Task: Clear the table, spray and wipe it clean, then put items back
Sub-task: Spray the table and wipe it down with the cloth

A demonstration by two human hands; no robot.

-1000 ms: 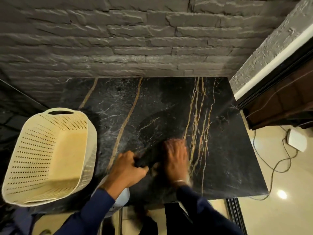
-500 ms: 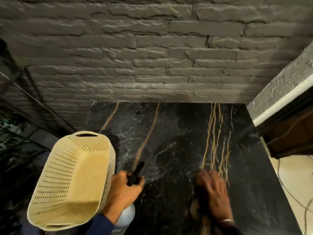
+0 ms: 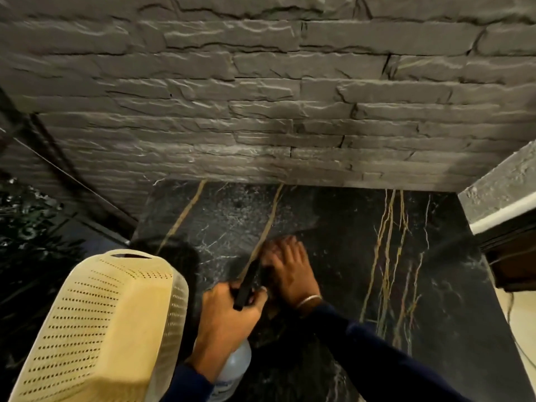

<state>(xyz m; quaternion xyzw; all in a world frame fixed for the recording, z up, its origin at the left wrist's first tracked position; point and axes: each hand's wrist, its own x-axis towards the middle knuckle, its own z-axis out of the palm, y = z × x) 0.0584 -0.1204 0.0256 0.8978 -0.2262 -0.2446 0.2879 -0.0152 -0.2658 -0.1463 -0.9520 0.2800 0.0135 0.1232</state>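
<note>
Two hands, left grip clamped on pale spray bottle, right flat on black marble table.

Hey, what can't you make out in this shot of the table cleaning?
- Wiping cloth: head view, hidden under the blurred right hand.
- Translucent plastic spray bottle: label cut off by the bottom edge, top covered by the left hand.
- Cream perforated plastic basket: contents hidden by its wall.

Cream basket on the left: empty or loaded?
Empty as far as visible: the basket tilts its mouth toward the camera, showing only bare perforated walls and floor. Its lowest part is cut off by the frame.
</note>
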